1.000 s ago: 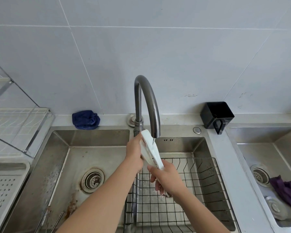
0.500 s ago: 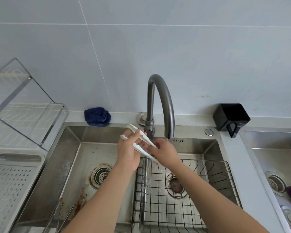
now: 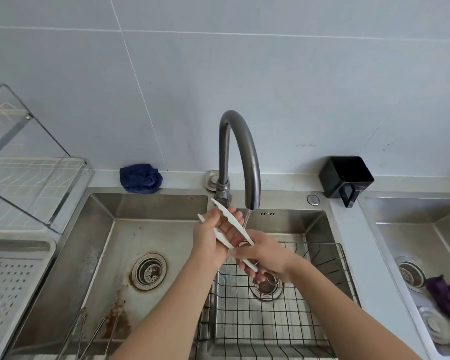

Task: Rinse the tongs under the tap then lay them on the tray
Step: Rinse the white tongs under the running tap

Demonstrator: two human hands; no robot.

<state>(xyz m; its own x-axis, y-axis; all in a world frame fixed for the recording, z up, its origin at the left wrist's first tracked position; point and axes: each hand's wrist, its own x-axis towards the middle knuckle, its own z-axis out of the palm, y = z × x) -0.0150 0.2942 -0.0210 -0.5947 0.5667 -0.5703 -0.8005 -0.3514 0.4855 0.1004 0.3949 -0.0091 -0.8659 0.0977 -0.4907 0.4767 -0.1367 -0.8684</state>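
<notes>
White plastic tongs point up and left, just under and left of the spout of the dark curved tap. A thin stream of water runs from the spout onto them. My right hand grips the hinge end of the tongs. My left hand lies flat between the two white arms, fingers spread along them. The perforated grey tray sits at the far left of the counter.
A double steel sink lies below, with a black wire basket in its right basin and metal utensils in the left. A blue cloth, a black cup and a clear dish rack stand along the back.
The tongs have tilted from near upright under the spout to lying across my left palm with their arms apart. My view has shifted slightly.
</notes>
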